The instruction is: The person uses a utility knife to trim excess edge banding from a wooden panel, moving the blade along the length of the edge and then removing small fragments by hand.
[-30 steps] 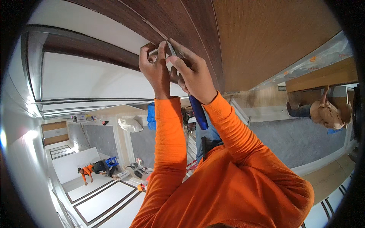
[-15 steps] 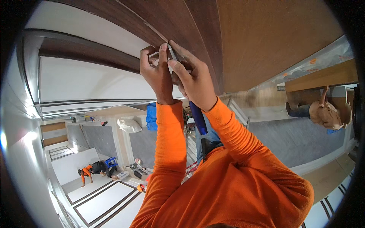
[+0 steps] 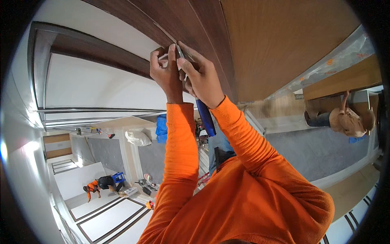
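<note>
Both my hands are raised against a dark brown wood panel (image 3: 185, 24) with a thin seam line. My right hand (image 3: 203, 77) is closed around a blue-handled tool (image 3: 206, 118). Its narrow metal blade (image 3: 180, 51) points up, the tip at the seam; I cannot tell its exact kind. Close by on the left, my left hand (image 3: 168, 77) has curled fingers, with one fingertip beside the blade tip. Whatever those fingers may pinch is hidden.
A wide lighter brown panel (image 3: 284, 44) adjoins on the right, with plastic-wrapped edging (image 3: 325, 67). Two people work away from me: one in orange (image 3: 92, 187) at lower left, one in tan (image 3: 347, 121) at right. A white sack (image 3: 138, 137) and blue bundle (image 3: 161, 128) lie below.
My hands stay at the seam, and the right hand has shifted slightly left and up with the tool. The view has shifted a little against the panels.
</note>
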Motion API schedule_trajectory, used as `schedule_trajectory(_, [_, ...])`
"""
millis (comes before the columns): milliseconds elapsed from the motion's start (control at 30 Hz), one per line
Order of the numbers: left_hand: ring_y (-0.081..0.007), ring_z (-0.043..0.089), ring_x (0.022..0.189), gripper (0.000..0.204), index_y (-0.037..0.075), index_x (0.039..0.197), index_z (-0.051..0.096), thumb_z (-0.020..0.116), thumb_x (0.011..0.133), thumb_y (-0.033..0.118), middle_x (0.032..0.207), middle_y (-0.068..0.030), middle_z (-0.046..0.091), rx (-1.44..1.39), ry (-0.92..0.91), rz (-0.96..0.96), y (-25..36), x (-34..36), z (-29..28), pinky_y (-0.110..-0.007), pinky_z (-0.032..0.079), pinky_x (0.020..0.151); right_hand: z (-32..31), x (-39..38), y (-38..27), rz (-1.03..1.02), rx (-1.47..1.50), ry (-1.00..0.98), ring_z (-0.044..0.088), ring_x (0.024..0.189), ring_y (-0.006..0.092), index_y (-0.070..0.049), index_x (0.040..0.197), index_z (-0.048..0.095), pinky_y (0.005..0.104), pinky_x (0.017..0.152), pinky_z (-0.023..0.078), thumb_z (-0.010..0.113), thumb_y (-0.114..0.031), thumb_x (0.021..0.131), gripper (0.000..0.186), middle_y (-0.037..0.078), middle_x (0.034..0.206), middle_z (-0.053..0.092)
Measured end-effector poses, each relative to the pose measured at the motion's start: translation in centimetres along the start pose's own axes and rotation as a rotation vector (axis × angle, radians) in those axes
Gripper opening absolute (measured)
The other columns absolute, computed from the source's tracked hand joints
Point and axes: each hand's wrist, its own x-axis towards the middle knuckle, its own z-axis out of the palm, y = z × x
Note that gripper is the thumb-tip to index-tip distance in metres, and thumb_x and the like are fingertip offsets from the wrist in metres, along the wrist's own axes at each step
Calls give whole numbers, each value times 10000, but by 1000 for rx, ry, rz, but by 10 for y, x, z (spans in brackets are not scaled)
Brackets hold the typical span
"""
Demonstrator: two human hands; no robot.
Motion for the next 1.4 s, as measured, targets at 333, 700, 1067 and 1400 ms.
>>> schedule_trajectory(333, [-176,652,806,294,20,971,693,789,910,292,921,-82,726,1,4,-74,1,-8,-4,-324,496,776,5,-7,-5,-33,-115,44,459,476,34,-22,1476,525,220,413,364,601,-156,1029,473,23,723,605])
schedule_trajectory(700, [-90,547,691,310,-6,917,650,726,968,290,817,-38,647,-13,-58,-85,29,-8,-5,-271,469,606,12,-7,-12,92,101,75,462,441,49,19,1468,505,223,374,343,574,-169,1033,479,43,729,623])
schedule_trajectory(1067, [-64,565,628,315,3,996,666,728,968,311,748,-35,649,-98,-102,-182,20,-3,-8,-221,384,451,-6,2,-2,-65,-176,-12,548,548,66,-48,1454,563,256,455,445,604,-172,1021,453,70,780,686])
schedule_trajectory(1400, [-72,568,606,286,1,961,665,740,956,277,787,-54,675,-47,-56,-162,18,-7,-4,-242,409,494,-4,-3,2,-133,-256,14,431,507,-3,-44,1489,525,187,407,326,579,-132,1048,453,2,818,648])
